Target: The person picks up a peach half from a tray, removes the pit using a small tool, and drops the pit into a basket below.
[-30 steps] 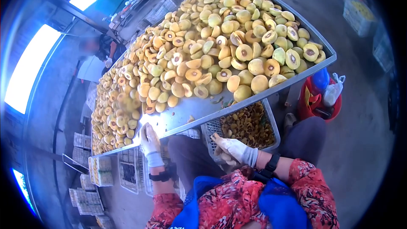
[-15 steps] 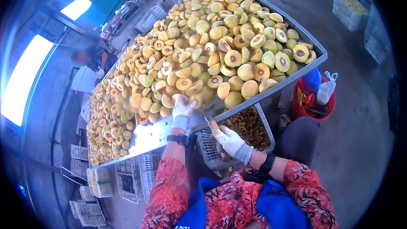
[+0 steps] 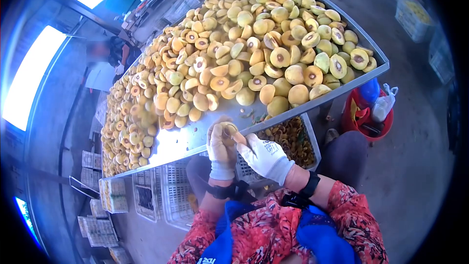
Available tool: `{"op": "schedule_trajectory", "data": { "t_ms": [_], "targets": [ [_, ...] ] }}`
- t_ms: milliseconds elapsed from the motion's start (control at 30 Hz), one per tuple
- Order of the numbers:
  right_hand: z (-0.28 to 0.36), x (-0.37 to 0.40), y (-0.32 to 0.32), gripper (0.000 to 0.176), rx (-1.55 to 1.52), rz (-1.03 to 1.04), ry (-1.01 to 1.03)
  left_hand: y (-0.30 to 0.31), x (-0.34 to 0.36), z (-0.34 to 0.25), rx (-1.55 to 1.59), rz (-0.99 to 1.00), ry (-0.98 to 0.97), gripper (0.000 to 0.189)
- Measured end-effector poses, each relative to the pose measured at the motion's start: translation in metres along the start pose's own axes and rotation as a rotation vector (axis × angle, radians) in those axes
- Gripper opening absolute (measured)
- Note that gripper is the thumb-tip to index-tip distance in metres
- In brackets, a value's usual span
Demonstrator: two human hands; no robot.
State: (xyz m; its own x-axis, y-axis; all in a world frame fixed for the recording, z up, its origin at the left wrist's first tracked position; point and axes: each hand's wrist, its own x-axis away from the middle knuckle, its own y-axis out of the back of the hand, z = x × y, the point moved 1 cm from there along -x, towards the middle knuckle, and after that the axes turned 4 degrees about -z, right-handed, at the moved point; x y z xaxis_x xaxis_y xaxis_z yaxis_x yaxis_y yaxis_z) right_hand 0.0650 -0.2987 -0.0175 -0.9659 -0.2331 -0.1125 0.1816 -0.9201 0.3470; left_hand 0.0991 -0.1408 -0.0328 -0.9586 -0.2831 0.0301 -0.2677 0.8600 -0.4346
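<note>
In front of my body, just over the near edge of a metal table, my left hand in a white glove is closed round a peach half. My right hand, gloved too, grips a pitting knife by its light brown handle. The tool's tip meets the fruit, and its blade is hidden there. A large heap of halved yellow peaches covers most of the tabletop, many with brown stone centres facing up.
Below the table edge stands a white crate with brown fruit scraps. More crates stand to the left. A red bucket with a plastic bag sits at right. Another person is across the table at left.
My left hand has drawn back from the heap towards me with a peach half. My right hand has brought the pitting knife up against it. The view has shifted slightly.
</note>
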Motion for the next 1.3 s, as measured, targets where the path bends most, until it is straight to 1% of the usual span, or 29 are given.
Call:
{"op": "schedule_trajectory", "data": {
  "t_ms": [33, 167, 233, 367, 433, 467, 533, 567, 633, 667, 733, 767, 833, 867, 900, 933, 967, 1000, 1033, 1067, 1100, 1133, 1200, 1233, 1267, 1300],
  "targets": [
    [-0.001, 0.0, -0.001, 0.031, 0.02, 0.004, -0.005, -0.003, 0.003, -0.001, -0.061, -0.064, -0.011, 0.027],
    [0.0, 0.005, -0.003, 0.033, 0.052, 0.038, -0.017, -0.014, 0.015, -0.004, -0.118, -0.14, -0.019, 0.028],
    [-0.001, 0.006, -0.003, 0.034, 0.077, 0.076, -0.07, -0.021, 0.019, -0.006, -0.136, -0.193, -0.065, 0.029],
    [-0.004, 0.008, -0.003, 0.035, 0.068, 0.116, -0.08, -0.017, 0.018, -0.002, -0.116, -0.191, -0.025, 0.031],
    [-0.017, 0.006, -0.01, 0.039, -0.043, 0.136, -0.009, -0.015, 0.018, 0.001, -0.188, -0.245, -0.104, 0.032],
    [-0.017, 0.006, -0.008, 0.039, -0.043, 0.138, -0.011, -0.009, 0.017, 0.004, -0.188, -0.247, -0.102, 0.032],
    [-0.018, 0.003, -0.005, 0.045, -0.304, 0.323, -0.112, 0.006, 0.011, 0.007, -0.428, -0.219, -0.124, 0.034],
    [-0.018, 0.003, -0.003, 0.045, -0.306, 0.322, -0.114, 0.007, 0.011, 0.005, -0.43, -0.218, -0.122, 0.034],
    [-0.02, 0.003, 0.0, 0.05, -0.652, 0.563, -0.42, 0.003, 0.013, -0.003, -0.62, -0.127, -0.175, 0.036],
    [-0.021, 0.002, 0.003, 0.05, -0.651, 0.564, -0.42, 0.003, 0.014, -0.005, -0.619, -0.127, -0.175, 0.036],
    [-0.021, 0.005, 0.006, 0.054, -0.949, 0.777, -0.568, 0.003, 0.019, -0.009, -0.708, -0.03, -0.317, 0.037],
    [-0.012, 0.006, 0.008, 0.055, -0.99, 0.792, -0.612, -0.001, 0.022, -0.011, -0.707, -0.032, -0.317, 0.037],
    [-0.006, 0.006, 0.009, 0.055, -0.968, 0.779, -0.632, -0.01, 0.027, -0.015, -0.594, -0.067, -0.295, 0.038],
    [-0.004, 0.007, 0.008, 0.054, -0.948, 0.768, -0.653, -0.01, 0.028, -0.016, -0.592, -0.072, -0.298, 0.038],
    [-0.005, 0.008, 0.003, 0.054, -0.943, 0.771, -0.651, -0.01, 0.028, -0.016, -0.397, -0.057, -0.134, 0.036],
    [-0.008, 0.01, -0.004, 0.054, -0.95, 0.718, -0.602, -0.01, 0.027, -0.015, -0.2, -0.041, 0.026, 0.035],
    [-0.008, 0.012, -0.01, 0.054, -0.955, 0.668, -0.552, -0.008, 0.024, -0.016, -0.195, -0.045, 0.018, 0.035],
    [0.001, 0.016, -0.007, 0.052, -0.921, 0.615, -0.438, -0.004, 0.02, -0.014, -0.018, -0.111, 0.155, 0.034],
    [-0.005, 0.023, -0.018, 0.049, -0.867, 0.549, -0.327, 0.0, 0.018, -0.015, 0.158, -0.173, 0.291, 0.034],
    [-0.018, 0.031, -0.036, 0.047, -0.815, 0.478, -0.218, 0.003, 0.017, -0.022, 0.17, -0.279, 0.271, 0.034],
    [-0.039, 0.039, -0.057, 0.047, -0.949, 0.519, -0.31, 0.03, 0.008, -0.025, -0.005, -0.233, 0.11, 0.034],
    [-0.034, 0.038, -0.037, 0.05, -0.953, 0.729, -0.466, 0.063, 0.001, -0.032, -0.18, -0.184, -0.052, 0.033],
    [-0.036, 0.042, -0.035, 0.056, -1.144, 0.7, -0.791, 0.086, 0.003, -0.075, -0.508, -0.423, -0.177, 0.035],
    [-0.033, 0.04, -0.032, 0.056, -1.151, 0.697, -0.785, 0.111, 0.0, -0.095, -0.862, -0.428, -0.274, 0.037],
    [-0.029, 0.039, -0.029, 0.057, -1.09, 0.617, -0.831, 0.13, -0.004, -0.11, -1.217, -0.424, -0.37, 0.039],
    [-0.026, 0.038, -0.027, 0.059, -1.025, 0.538, -0.879, 0.129, -0.008, -0.118, -1.224, -0.418, -0.369, 0.039]
  ]
}}
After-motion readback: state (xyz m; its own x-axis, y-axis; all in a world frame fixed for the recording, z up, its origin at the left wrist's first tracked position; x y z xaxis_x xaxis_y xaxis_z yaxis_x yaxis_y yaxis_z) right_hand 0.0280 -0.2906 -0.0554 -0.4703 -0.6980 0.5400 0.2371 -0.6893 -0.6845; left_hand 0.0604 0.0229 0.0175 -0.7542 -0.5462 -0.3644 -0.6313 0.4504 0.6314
